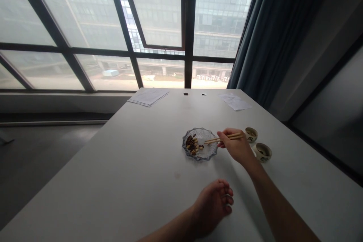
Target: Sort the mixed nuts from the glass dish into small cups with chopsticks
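Note:
My right hand [235,144] is closed around a pair of wooden chopsticks [211,141]. Their tips reach over the right half of a clear glass dish [208,157] with a scalloped rim, and I see nothing pinched between them. A small pile of dark brown and pale nut-like pieces [193,144] lies in the dish's left side. One piece [201,147] sits apart, near the chopstick tips. My left hand [212,206] rests near me on the table, fingers curled loosely together, with nothing visible in it.
Two small cups with dark markings, a farther one [251,134] and a nearer one [262,152], stand right of my right hand, holding small contents. Papers [149,97] lie at the white table's [136,166] far left, and more sheets [235,102] at far right. Windows and a curtain [263,38] are behind.

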`<act>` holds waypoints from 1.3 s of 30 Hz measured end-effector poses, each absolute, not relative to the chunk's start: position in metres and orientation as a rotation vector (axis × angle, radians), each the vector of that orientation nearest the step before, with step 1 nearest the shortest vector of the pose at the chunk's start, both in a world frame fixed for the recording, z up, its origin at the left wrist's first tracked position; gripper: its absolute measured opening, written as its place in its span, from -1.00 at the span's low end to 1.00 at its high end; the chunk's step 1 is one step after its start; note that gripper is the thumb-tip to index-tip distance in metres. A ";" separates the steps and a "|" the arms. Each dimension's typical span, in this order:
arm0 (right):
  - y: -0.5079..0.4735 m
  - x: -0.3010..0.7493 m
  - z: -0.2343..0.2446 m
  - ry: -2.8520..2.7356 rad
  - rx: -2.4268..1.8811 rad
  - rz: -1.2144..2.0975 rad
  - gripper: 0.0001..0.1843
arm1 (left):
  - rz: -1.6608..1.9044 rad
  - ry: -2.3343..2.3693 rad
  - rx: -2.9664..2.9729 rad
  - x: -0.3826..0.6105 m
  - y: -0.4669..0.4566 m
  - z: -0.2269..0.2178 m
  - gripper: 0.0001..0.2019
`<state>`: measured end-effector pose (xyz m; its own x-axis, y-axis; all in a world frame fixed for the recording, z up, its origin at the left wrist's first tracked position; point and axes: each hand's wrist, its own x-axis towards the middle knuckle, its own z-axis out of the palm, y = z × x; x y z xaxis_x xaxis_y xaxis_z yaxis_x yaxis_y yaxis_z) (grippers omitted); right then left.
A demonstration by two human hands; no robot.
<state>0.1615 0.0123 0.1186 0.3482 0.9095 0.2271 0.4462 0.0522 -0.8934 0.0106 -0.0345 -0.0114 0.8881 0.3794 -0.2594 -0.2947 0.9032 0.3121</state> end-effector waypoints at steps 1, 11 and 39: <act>0.012 0.160 0.115 -1.259 -1.553 0.565 -0.62 | 0.354 0.318 0.271 0.010 -0.034 -0.011 -0.89; 0.013 0.158 0.098 -1.374 -1.545 0.596 -0.63 | 0.352 0.296 0.252 0.009 -0.035 -0.013 -0.88; -0.017 0.264 0.132 -0.995 -1.589 0.171 -0.53 | 0.344 0.317 0.229 0.007 -0.033 -0.009 -0.89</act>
<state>0.2640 -0.0172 0.1322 0.6240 0.6694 0.4031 0.4965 0.0586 -0.8660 0.0073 -0.0333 -0.0090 0.8929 0.3641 -0.2647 -0.2932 0.9166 0.2718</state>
